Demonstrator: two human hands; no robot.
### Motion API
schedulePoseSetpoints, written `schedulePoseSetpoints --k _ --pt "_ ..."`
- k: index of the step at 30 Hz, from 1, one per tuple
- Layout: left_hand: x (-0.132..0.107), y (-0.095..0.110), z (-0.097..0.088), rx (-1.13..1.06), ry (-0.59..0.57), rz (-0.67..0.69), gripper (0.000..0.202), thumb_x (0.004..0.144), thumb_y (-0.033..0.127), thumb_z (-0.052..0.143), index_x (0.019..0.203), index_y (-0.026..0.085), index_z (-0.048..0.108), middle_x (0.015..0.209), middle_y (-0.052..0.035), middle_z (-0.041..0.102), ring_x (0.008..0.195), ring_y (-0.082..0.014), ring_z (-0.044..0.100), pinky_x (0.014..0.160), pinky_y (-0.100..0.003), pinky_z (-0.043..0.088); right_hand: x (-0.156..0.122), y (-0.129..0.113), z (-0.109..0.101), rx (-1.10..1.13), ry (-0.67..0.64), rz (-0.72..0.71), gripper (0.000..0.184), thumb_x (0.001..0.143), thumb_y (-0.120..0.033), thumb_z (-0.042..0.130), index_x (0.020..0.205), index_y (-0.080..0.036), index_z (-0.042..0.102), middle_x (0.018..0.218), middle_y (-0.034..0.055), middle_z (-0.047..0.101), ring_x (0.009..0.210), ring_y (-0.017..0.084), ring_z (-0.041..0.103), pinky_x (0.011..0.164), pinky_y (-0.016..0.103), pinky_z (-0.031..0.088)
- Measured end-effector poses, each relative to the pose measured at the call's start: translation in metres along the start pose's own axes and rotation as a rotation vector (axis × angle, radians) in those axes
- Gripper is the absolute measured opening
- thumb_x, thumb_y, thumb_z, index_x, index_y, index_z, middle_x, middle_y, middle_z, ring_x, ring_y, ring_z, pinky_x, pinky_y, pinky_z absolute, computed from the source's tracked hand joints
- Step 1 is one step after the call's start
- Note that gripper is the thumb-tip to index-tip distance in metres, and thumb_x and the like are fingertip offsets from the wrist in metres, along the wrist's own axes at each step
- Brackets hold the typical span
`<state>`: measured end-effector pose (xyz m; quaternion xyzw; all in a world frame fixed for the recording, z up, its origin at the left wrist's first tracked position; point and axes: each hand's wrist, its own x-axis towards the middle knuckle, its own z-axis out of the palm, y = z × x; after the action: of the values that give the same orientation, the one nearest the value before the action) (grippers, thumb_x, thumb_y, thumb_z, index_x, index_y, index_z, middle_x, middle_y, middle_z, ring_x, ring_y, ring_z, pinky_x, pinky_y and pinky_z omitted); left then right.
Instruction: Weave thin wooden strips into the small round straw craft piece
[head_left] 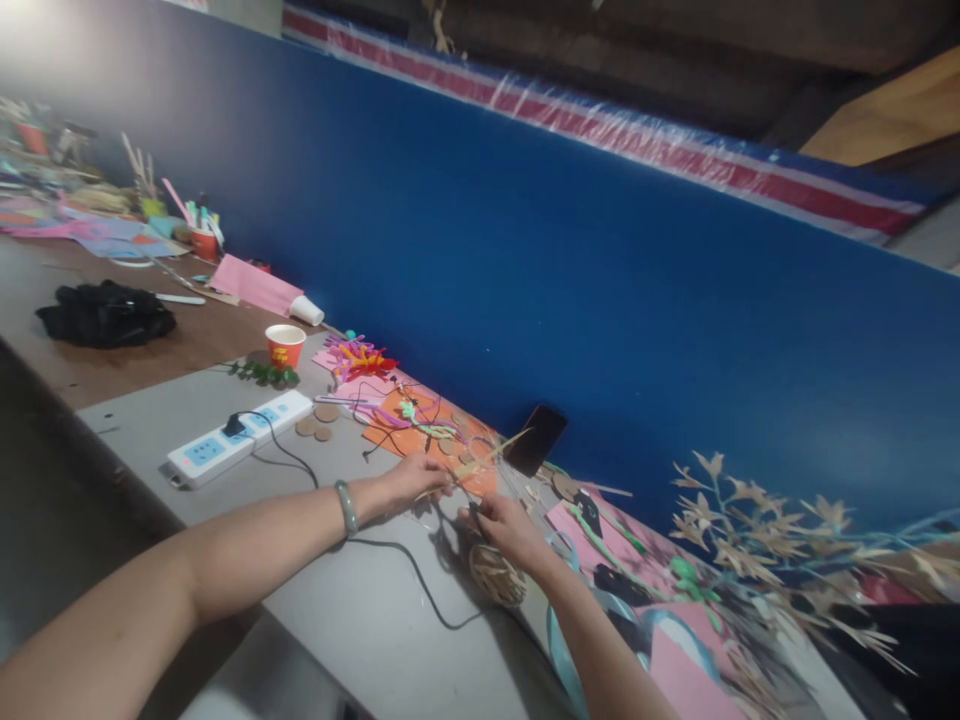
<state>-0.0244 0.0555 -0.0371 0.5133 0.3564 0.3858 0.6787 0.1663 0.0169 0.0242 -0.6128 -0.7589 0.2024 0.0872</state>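
My left hand (424, 480), a green bangle on its wrist, pinches a thin straw-coloured strip (491, 453) that slants up to the right. My right hand (506, 525) is close beside it, fingers closed around a slim dark thing (474, 512) whose kind I cannot make out. Under the right hand lies a round bundle of pale straw-like strands (499, 578), partly hidden by the hand and forearm. Behind both hands, an orange sheet (386, 432) carries green and purple fuzzy stems and thin dark wires. A dark phone (536, 440) leans against the blue partition.
A white power strip (240, 438) with a black cable (420, 580) lies left of the hands. Beyond it stand a red paper cup (285, 347) and a black bundle (109, 313). Dried branches (739, 520), pink paper and blue ribbon crowd the right. The blue partition (450, 230) bounds the back.
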Motion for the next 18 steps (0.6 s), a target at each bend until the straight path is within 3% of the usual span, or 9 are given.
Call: schedulePoseSetpoints --k 18 --pt "-0.003 0.005 0.005 -0.012 -0.038 0.025 0.020 0.067 0.032 0.061 0.070 0.013 0.059 0.066 -0.0036 0.059 0.050 -0.0072 0.047 0.044 -0.018 0.032 -0.006 0.015 0.007 0.052 -0.008 -0.014 0.035 0.077 -0.050 0.052 0.062 -0.019 0.047 0.055 -0.0040 0.044 0.054 0.011 0.040 0.049 0.021 0.026"
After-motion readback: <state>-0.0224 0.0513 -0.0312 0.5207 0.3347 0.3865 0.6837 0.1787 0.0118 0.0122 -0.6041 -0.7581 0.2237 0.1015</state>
